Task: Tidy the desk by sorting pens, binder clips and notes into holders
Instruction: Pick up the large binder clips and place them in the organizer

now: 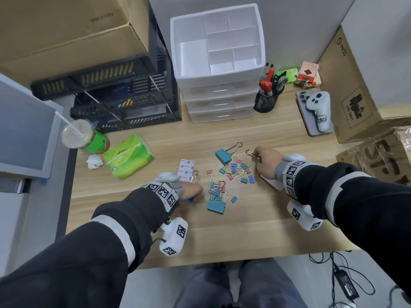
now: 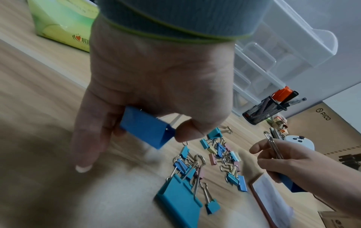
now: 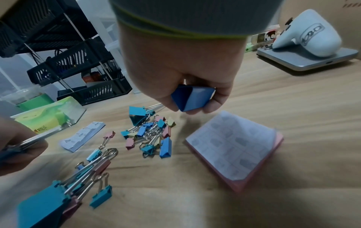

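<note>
Your left hand (image 2: 156,86) is curled around a large blue binder clip (image 2: 147,128), with the thumb stretched down toward the bench (image 1: 255,223). Your right hand (image 3: 181,69) also grips one large blue clip (image 3: 192,99); its wire handles (image 1: 252,154) stick out past the fingers.

Between your two hands lie the loose binder clips in two groups. The far pile (image 1: 236,171) is just beside your right hand and holds many small clips in blue, teal, pink and yellow; they overlap too much for an exact count. A large teal clip (image 1: 223,156) lies at its far edge. The near group (image 1: 219,196) is closer to your left hand, and one more large teal clip (image 1: 216,206) lies at its near end. One single pink clip (image 1: 209,174) lies apart between the groups. So you have four large clips: two in your hands and two on the bench.

There are two stacks of notes. A white printed stack (image 1: 186,170) lies just beyond your left hand. A pink pad (image 3: 234,151) lies under your right wrist.

At the back stand the white drawer organizer (image 1: 219,63), with open compartments on top, and one black mesh pen cup (image 1: 265,101), with red markers inside.
</note>
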The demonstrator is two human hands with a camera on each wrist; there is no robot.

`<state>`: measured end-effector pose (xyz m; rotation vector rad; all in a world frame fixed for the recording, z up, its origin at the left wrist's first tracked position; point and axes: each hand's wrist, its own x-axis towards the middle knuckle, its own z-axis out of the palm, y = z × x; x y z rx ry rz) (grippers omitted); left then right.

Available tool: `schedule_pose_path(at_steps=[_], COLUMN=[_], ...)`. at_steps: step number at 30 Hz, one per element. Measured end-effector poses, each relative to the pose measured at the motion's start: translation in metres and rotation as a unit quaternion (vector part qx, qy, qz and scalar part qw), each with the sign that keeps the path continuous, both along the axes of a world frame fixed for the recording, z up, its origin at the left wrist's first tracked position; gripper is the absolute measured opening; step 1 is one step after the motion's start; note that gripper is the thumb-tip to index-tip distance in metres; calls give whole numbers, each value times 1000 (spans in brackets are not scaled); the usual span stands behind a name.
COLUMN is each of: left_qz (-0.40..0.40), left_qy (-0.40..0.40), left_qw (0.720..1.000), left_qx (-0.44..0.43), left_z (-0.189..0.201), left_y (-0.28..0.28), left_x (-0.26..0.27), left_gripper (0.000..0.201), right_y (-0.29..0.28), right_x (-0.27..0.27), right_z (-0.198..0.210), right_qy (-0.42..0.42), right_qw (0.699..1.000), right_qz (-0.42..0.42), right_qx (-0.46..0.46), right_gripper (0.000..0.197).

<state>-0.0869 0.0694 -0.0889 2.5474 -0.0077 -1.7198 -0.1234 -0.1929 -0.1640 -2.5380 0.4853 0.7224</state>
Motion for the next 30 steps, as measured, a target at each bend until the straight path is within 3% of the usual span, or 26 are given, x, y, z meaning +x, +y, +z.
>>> schedule_pose_path(at_steps=[6, 10, 12, 15, 20, 24, 29, 30], left_qz=[91, 133, 142, 135, 73, 45, 10, 7], left_qy=[-9, -13, -22, -50, -111, -136, -91, -87], left_qw=[995, 989, 987, 987, 990, 990, 996, 996], left_qx=[-27, -60, -66, -70, -54, -20, 6, 11], left_z=[0, -8, -11, -20, -31, -37, -36, -40], left_y=[15, 23, 27, 33, 35, 25, 3, -1], left_x=[7, 8, 6, 3, 0, -3, -7, -8], left_gripper=[32, 22, 29, 41, 25, 27, 9, 24], right_y=[16, 29, 34, 38, 40, 39, 28, 23], right_x=[32, 57, 66, 73, 79, 76, 65, 62], right_z=[0, -2, -4, -6, -6, -4, -2, -1], right_qy=[-56, -77, -78, -69, -41, -39, -33, -33], right_qw=[997, 992, 989, 986, 979, 977, 982, 983], right_qz=[49, 101, 124, 153, 192, 204, 182, 175], right_qx=[13, 2, 0, -11, -48, -54, -36, -33], right_gripper=[51, 47, 47, 48, 36, 26, 23, 22])
